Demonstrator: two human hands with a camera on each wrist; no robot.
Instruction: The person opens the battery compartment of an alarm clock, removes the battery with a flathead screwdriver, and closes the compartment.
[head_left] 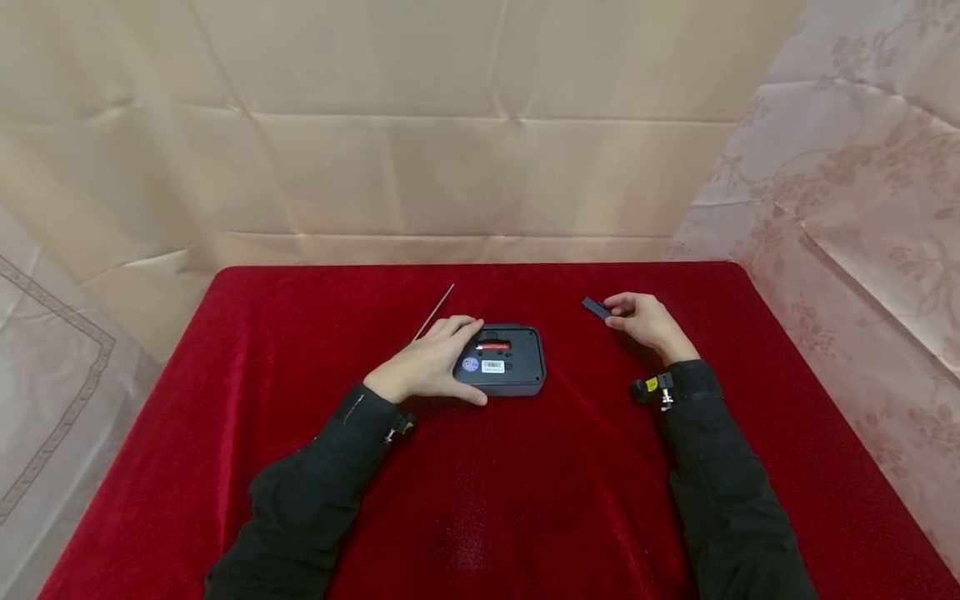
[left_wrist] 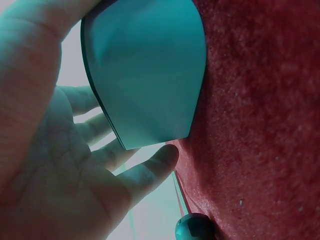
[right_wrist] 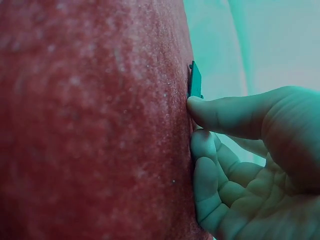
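Observation:
A black box-shaped electronic device (head_left: 525,360) lies on the red cloth with its back facing up. In its open battery slot sits a red battery (head_left: 493,345); a white barcode label (head_left: 492,367) and a round sticker (head_left: 470,364) are below. My left hand (head_left: 429,364) grips the device's left end, thumb at the near edge and fingers at the far edge. The left wrist view shows the device's smooth side (left_wrist: 145,75). To the right, my right hand (head_left: 643,321) pinches a small dark battery cover (head_left: 596,308) by one end, low over the cloth.
A thin metal rod (head_left: 433,312) lies slantwise just beyond my left hand, its lower end hidden by the hand. Red cloth (head_left: 480,500) covers the table. A beige curtain (head_left: 480,183) hangs behind, and patterned sheets (head_left: 862,208) stand at the sides.

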